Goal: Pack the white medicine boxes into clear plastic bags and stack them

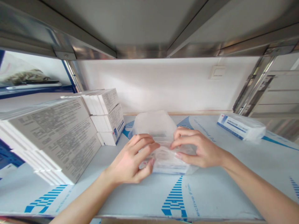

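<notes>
The left hand (127, 160) and right hand (198, 149), fingers curled and pinching from either side, grip a crumpled clear plastic bag (154, 127) lying on the film-covered shelf (140, 196) just right of the stacked white cartons (53, 140).

Left hand (128, 160) and right hand (198, 147) curl inward, almost meeting.
</notes>
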Demonstrator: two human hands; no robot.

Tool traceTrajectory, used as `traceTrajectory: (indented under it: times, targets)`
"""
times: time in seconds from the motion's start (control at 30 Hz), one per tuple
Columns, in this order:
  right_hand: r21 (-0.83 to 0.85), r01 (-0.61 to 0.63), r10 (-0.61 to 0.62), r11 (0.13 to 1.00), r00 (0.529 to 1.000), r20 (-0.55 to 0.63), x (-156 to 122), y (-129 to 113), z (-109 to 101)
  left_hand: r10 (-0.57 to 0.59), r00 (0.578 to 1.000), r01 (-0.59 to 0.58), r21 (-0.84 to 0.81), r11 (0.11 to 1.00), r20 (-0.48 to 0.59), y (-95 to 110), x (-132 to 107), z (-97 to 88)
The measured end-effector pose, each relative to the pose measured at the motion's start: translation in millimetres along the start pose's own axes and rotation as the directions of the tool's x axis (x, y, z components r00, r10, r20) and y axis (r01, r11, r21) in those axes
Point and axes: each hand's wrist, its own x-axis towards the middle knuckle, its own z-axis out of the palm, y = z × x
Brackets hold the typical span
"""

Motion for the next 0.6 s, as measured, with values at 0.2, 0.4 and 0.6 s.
traceTrajectory:
  times: [0.2,0.4,0.6]
  targets:
    - [0.071,0.009,-0.011,0.997,0.999,0.035,0.1,-1.3,1.6,-0.028,0.999,0.03,-0.053,0.998,0.039,3.2,1.3,2.1]
    - [0.068,-0.021,0.021,0.997,1.0,0.01,0.7,2.8,2.5,-0.053,0.999,0.053,-0.03,0.998,0.008,2.1,3.0,-0.5]
    - [0.052,0.048,-0.047,0.998,0.998,-0.036,-1.7,5.4,7.9,-0.147,0.989,0.15,-0.105,0.983,0.03,1.4,4.7,0.0]
